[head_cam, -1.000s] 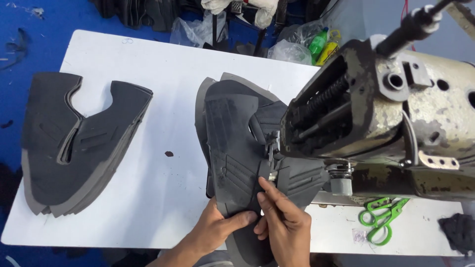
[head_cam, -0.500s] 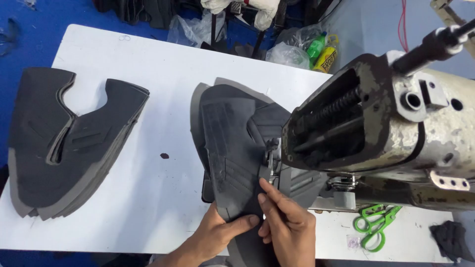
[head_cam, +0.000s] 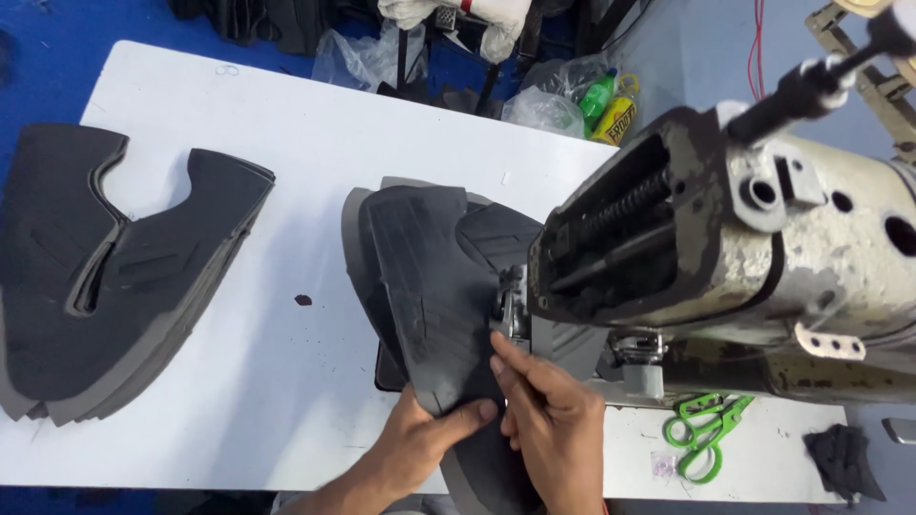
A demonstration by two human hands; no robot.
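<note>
A dark grey shoe-upper piece (head_cam: 434, 286) lies on the white table (head_cam: 286, 172), running under the presser foot (head_cam: 509, 303) of a worn sewing machine (head_cam: 744, 267). My left hand (head_cam: 420, 441) pinches the piece's near edge, thumb on top. My right hand (head_cam: 549, 420) rests flat on the piece just in front of the needle, fingers pressing it down. More of the same material lies stacked beneath the piece.
A stack of identical dark uppers (head_cam: 105, 277) sits at the table's left. Green scissors (head_cam: 701, 434) lie under the machine arm at the right, a dark scrap (head_cam: 842, 460) beyond them. Plastic bags and a green bottle (head_cam: 596, 93) sit behind the table.
The view has shifted slightly; my hands and the piece stay in nearly the same place at the needle.
</note>
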